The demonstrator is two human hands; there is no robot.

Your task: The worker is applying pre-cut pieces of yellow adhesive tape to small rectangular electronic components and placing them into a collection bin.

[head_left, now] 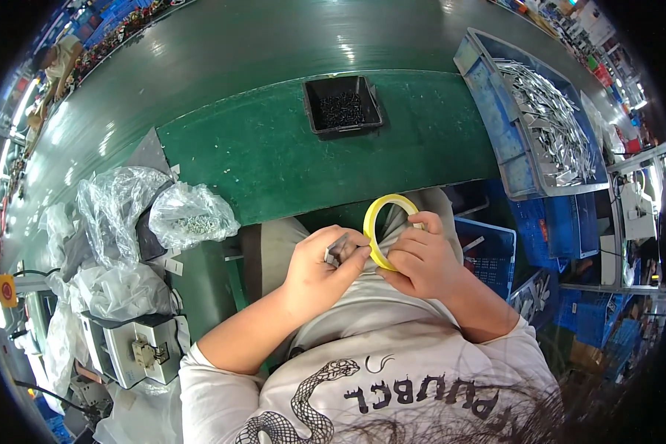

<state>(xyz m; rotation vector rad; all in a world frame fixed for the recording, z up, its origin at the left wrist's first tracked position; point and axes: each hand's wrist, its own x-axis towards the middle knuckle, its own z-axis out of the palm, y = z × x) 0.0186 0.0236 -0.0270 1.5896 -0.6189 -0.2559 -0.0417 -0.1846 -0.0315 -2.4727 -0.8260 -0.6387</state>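
A roll of yellow tape [370, 224] stands on edge above my lap, near the bench's front edge. My right hand [427, 260] is closed around the roll's right side. Close by on the left, my left hand [312, 265] is closed on a small grey metal piece [337, 247], which pokes out between thumb and fingers. The left fingertips come up to the roll's left side; whether they hold the tape's loose end cannot be made out.
On the green bench [251, 140] a black tray [351, 132] holds small dark parts. A blue crate [507, 152] of flat metal strips stands at the right. Clear bags [192, 214], one with small metal parts, and a grey-white machine [137, 351] are on the left.
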